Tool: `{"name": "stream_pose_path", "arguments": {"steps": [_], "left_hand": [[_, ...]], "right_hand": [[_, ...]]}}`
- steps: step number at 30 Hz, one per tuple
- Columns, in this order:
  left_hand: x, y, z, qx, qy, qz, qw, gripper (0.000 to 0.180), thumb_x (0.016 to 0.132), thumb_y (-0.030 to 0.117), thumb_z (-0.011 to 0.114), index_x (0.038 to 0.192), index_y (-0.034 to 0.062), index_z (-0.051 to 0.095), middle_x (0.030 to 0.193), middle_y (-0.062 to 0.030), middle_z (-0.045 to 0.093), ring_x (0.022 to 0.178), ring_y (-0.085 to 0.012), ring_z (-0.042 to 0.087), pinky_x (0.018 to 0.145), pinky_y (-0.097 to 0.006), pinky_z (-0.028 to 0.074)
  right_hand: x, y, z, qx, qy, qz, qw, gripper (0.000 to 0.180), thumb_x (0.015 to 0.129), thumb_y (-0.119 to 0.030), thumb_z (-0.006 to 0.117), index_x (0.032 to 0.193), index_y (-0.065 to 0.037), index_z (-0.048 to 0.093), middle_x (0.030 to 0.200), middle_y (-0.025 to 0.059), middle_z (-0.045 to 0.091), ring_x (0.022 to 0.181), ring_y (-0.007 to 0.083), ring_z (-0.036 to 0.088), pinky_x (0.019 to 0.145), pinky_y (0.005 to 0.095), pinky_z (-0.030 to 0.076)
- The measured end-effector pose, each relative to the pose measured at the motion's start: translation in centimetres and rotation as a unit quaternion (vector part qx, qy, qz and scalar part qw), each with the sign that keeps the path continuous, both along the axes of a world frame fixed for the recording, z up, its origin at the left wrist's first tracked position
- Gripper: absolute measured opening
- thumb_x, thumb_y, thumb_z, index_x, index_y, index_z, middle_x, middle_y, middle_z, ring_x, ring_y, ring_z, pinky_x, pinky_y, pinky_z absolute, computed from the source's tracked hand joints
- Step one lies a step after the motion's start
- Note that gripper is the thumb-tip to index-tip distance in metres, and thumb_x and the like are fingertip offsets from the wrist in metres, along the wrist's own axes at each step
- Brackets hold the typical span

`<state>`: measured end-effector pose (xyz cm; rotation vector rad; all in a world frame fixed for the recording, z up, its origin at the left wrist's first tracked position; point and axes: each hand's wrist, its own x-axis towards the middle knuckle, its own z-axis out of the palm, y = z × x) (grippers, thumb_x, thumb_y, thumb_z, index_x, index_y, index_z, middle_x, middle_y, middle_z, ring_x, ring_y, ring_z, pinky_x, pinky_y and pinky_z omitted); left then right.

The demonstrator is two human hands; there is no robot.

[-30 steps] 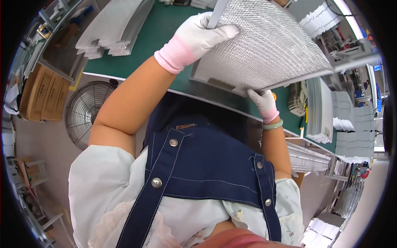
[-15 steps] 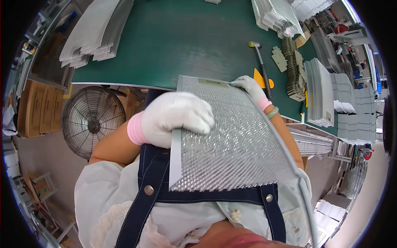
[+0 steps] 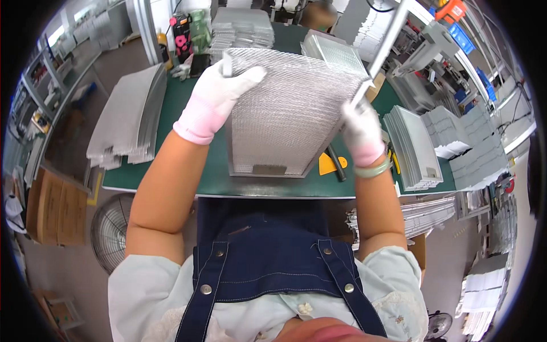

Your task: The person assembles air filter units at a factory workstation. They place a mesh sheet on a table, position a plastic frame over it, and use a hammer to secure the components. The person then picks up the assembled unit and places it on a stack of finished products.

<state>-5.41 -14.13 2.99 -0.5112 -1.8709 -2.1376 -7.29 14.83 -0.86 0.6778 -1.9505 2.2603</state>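
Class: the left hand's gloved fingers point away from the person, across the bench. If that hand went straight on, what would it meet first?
Probably the stack of mesh panels at the bench's far edge, beyond the left hand; depth is unclear.

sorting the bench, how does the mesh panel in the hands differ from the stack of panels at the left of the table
The mesh panel is single, held up by the left hand and right hand; the stack of panels is many, lying untouched on the green table. The held one faces the camera; the stack shows fanned edges. Both are silvery grey.
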Motion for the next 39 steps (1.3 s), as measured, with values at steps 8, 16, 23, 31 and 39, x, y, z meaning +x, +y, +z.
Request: {"name": "stream_pose_path", "arguments": {"steps": [8, 16, 23, 31, 39], "left_hand": [[0.0, -0.6, -0.2, -0.044, -0.008, -0.021, 0.999, 0.038, 0.09, 0.021, 0.074, 0.119, -0.0015, 0.064, 0.109, -0.004, 0.069, 0.097, -0.0101, 0.061, 0.09, -0.027, 0.048], [0.4, -0.2, -0.4, -0.025, -0.014, 0.013, 1.0, 0.035, 0.09, 0.017, 0.074, 0.119, -0.001, 0.065, 0.108, -0.0032, 0.069, 0.097, -0.01, 0.062, 0.089, -0.027, 0.048], [0.4, 0.1, -0.6, 0.013, -0.004, -0.008, 1.0, 0.035, 0.09, 0.017, 0.074, 0.119, 0.0001, 0.065, 0.108, -0.0035, 0.069, 0.097, -0.0102, 0.062, 0.089, -0.028, 0.048], [0.7, -0.3, -0.6, 0.002, -0.003, -0.02, 1.0, 0.037, 0.09, 0.015, 0.073, 0.122, 0.0001, 0.063, 0.112, -0.0029, 0.068, 0.1, -0.0106, 0.061, 0.092, -0.028, 0.048], [0.5, -0.2, -0.3, -0.002, -0.003, -0.031, 1.0, 0.039, 0.09, 0.019, 0.073, 0.122, -0.0001, 0.063, 0.113, -0.003, 0.067, 0.1, -0.0109, 0.06, 0.093, -0.028, 0.047]], "right_hand": [[0.2, -2.4, 4.3, -0.108, 0.103, -0.082, 0.985, 0.024, 0.09, -0.015, 0.074, 0.106, -0.001, 0.064, 0.093, 0.0003, 0.066, 0.085, 0.0076, 0.058, 0.081, 0.0239, 0.046], [0.5, -5.2, 5.0, -0.163, 0.244, -0.129, 0.947, 0.091, 0.08, 0.007, 0.073, 0.154, -0.002, 0.02, 0.116, 0.0124, 0.059, 0.089, 0.0109, 0.059, 0.076, 0.0241, 0.052], [-1.1, 0.9, 8.1, 0.177, 0.246, 0.016, 0.953, 0.065, 0.079, 0.008, 0.073, 0.14, 0.0, 0.051, 0.119, 0.0086, 0.065, 0.108, 0.0139, 0.06, 0.09, 0.0277, 0.051], [-1.3, -0.8, 11.5, 0.245, 0.192, 0.046, 0.949, 0.03, 0.081, 0.005, 0.073, 0.109, 0.0, 0.065, 0.098, 0.0017, 0.068, 0.09, 0.0105, 0.065, 0.082, 0.0252, 0.053], [-1.6, -0.2, 12.2, 0.272, 0.154, 0.073, 0.947, 0.033, 0.081, 0.007, 0.073, 0.112, 0.001, 0.065, 0.097, 0.0044, 0.069, 0.092, 0.011, 0.065, 0.082, 0.0252, 0.053]]}}
